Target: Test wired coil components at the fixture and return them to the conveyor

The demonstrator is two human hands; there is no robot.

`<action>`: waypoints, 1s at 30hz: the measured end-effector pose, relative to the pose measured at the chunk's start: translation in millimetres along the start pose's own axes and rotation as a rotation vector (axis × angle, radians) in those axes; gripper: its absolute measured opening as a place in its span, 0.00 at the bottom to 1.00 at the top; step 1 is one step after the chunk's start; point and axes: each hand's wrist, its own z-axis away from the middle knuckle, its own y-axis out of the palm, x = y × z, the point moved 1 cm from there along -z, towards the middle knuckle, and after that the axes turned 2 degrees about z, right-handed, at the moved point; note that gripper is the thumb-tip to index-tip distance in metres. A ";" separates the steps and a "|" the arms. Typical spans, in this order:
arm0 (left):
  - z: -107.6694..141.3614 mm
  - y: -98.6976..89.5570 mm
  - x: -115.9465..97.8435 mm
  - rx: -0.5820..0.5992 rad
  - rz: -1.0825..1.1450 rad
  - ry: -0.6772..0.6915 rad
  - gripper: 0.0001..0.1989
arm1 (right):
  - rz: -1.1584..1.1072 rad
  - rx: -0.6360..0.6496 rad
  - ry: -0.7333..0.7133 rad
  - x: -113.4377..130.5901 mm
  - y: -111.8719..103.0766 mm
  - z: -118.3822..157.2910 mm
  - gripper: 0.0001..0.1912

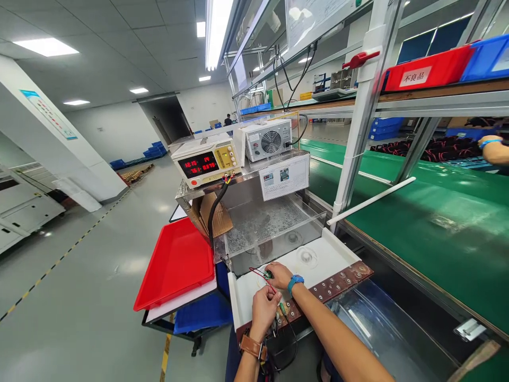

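Note:
Both hands are low in the view, over a white tray with a dark red-brown strip along its front edge. My right hand, with a blue band at the wrist, is closed on a small green circuit board. Just below it, my left hand, with a brown watch strap, has thumb and fingers pinched at a red wire that loops beside the board. Beside the left fingers, a green clip with a black lead stands at the strip.
Behind the tray, a power meter with red digits and a grey instrument stand on a metal shelf. A red tray lies left. A white post and green conveyor are right. Another person's arm shows far right.

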 end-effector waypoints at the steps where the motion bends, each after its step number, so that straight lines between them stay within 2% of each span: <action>1: -0.1 -0.2 0.4 0.001 -0.003 0.005 0.12 | 0.001 0.000 -0.001 0.3 -0.5 0.2 0.21; 14: 2.6 -1.6 -8.2 -0.008 -0.005 0.019 0.11 | 0.016 0.010 -0.020 -0.4 -2.6 -0.1 0.20; 17: 1.6 -3.9 -11.3 -0.028 0.010 0.048 0.14 | 0.005 0.016 -0.027 2.5 -4.9 0.3 0.16; 19: 0.1 -5.9 -12.0 -0.074 0.040 0.077 0.18 | -0.061 -0.037 -0.040 6.7 -7.7 1.0 0.15; 20: -1.1 -6.8 -12.1 -0.102 0.063 0.090 0.20 | -0.123 -0.098 -0.038 8.2 -10.5 0.8 0.15; 22: -4.3 -7.9 -12.0 -0.153 0.115 0.088 0.25 | -0.309 -0.306 0.022 6.3 -21.3 0.5 0.15; 25: -10.2 -8.5 -11.4 -0.185 0.234 0.004 0.31 | -0.647 -0.744 0.204 -16.4 -56.3 12.7 0.18; 27: -14.6 -9.1 -9.5 -0.176 0.325 -0.078 0.36 | -0.813 -1.024 0.279 -45.7 -92.3 39.4 0.21; 30: -23.2 -9.1 -2.1 -0.124 0.401 -0.185 0.39 | -0.864 -1.385 0.367 -104.9 -154.9 109.8 0.24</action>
